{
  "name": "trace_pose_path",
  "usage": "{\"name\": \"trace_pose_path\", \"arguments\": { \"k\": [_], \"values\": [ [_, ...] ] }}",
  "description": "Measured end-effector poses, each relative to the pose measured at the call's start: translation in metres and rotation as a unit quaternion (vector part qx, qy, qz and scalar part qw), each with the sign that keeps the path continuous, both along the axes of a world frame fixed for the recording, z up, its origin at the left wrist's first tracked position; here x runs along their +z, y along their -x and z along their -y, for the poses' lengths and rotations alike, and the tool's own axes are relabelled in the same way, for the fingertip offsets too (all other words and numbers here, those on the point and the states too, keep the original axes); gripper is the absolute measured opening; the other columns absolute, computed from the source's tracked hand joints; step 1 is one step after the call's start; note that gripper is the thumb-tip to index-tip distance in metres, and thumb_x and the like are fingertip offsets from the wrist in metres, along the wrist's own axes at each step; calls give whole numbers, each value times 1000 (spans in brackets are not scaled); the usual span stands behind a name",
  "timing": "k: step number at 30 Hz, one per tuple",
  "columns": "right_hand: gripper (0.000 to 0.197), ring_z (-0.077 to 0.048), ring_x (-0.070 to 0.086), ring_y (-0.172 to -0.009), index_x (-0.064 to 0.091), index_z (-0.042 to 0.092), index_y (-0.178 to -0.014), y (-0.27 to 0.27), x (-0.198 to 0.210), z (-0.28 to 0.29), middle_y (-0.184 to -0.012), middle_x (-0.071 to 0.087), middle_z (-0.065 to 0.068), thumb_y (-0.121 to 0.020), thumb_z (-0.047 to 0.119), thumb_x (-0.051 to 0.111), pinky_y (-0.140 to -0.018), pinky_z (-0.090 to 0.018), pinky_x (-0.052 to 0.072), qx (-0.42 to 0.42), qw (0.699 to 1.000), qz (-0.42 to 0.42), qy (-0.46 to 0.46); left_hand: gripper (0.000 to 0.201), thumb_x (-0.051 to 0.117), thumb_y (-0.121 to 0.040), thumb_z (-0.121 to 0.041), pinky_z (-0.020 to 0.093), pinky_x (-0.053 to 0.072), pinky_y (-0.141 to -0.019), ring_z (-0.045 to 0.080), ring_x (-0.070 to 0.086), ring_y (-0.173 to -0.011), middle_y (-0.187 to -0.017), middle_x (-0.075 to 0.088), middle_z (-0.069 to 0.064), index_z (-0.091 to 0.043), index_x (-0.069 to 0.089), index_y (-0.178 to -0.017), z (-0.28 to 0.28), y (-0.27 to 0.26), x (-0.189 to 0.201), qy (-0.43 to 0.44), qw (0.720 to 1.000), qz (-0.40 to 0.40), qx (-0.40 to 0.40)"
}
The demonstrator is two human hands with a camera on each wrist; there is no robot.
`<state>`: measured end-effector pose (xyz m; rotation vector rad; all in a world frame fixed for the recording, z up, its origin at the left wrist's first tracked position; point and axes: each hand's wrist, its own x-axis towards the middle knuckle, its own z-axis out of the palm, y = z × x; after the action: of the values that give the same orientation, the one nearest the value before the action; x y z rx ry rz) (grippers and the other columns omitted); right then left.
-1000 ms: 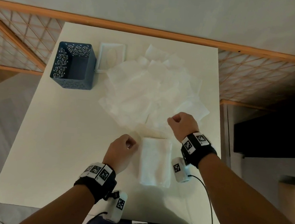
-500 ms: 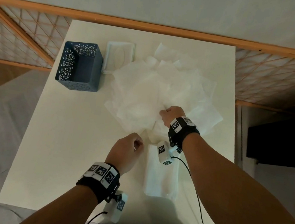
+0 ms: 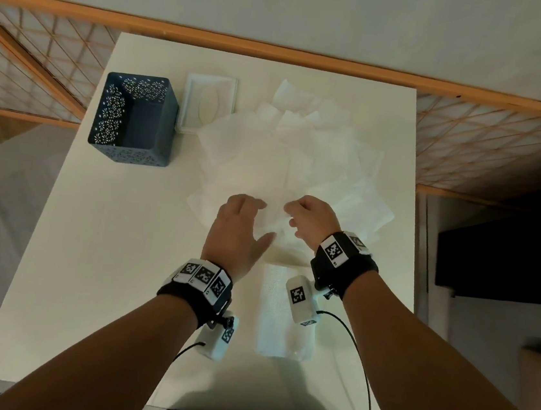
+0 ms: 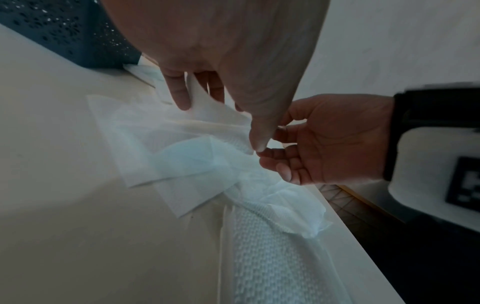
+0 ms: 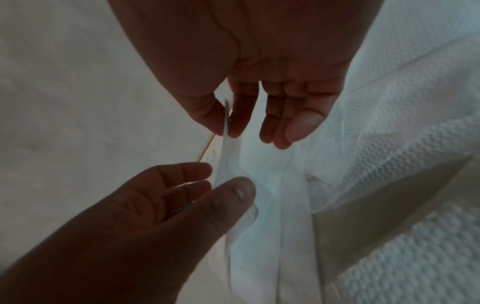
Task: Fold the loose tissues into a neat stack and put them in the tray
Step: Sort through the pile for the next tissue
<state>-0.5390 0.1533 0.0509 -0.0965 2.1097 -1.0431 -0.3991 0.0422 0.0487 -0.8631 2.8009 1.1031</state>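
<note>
White table [image 3: 88,251] fills the frame centre; loose tissues [image 3: 284,159] spread across its upper middle, blue tray [image 3: 134,118] at upper left, folded stack [image 3: 275,310] lower centre. Right hand [image 3: 311,221] pinches one tissue [image 5: 230,156]; left hand [image 3: 237,231] has its fingers spread, touching it.

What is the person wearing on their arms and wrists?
Both forearms are bare, with no sleeves. The left wrist and right wrist each carry a black band topped with white tiles printed with black square codes. A small white camera box with its own code hangs under each wrist, trailing a thin black cable.
</note>
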Motion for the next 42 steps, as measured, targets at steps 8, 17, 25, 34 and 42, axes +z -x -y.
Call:
{"name": "trace_pose_path", "arguments": {
  "k": [8, 17, 25, 34, 42],
  "values": [
    [30, -21, 61, -80, 65, 2, -99, 0, 21, -2, -90, 67, -7, -93, 31, 64, -75, -44, 57, -50, 998, 24, 35, 24, 54, -107, -19, 28, 47, -90, 20, 63, -113, -126, 64, 0, -15, 70, -123, 14, 5, 9, 37, 999, -33, 4],
    [38, -21, 48, -75, 52, 15, -88, 2, 39, -4, -83, 51, -1, -92, 52, 59, -70, -38, 45, -79, 996, -8, 38, 14, 54, -99, -25, 31, 39, -59, 16, 54, -67, -77, 61, 1, -18, 54, -87, 35, 6, 52, -38, 992, -69, 99],
    [59, -10, 44, -138, 42, 35, -154, -2, 57, 0, -152, 46, 10, -98, 29, 59, -105, -31, 39, 53, 994, -44, 87, 25, 56, -85, -30, 35, 41, -65, 17, 49, -65, -70, 54, 1, -5, 56, -81, 62, 12, 82, -215, 968, -94, 92],
    [41, -9, 68, -97, 68, 20, -117, -9, 92, 4, -108, 72, 7, -79, 31, 61, -83, -24, 52, 96, 974, 20, 203, 37, 55, -72, -20, 34, 42, -69, 28, 51, -76, -85, 52, 13, 13, 55, -89, 65, 11, 103, -407, 909, -61, 63],
    [7, -18, 58, -78, 66, 16, -86, -20, 98, -23, -86, 63, -5, -88, 22, 70, -70, -27, 46, 34, 953, 60, 294, 14, 56, -96, -21, 33, 53, -71, 25, 66, -80, -89, 66, 8, -13, 64, -88, 81, 7, 118, -555, 811, -129, 131]
  ]
}}
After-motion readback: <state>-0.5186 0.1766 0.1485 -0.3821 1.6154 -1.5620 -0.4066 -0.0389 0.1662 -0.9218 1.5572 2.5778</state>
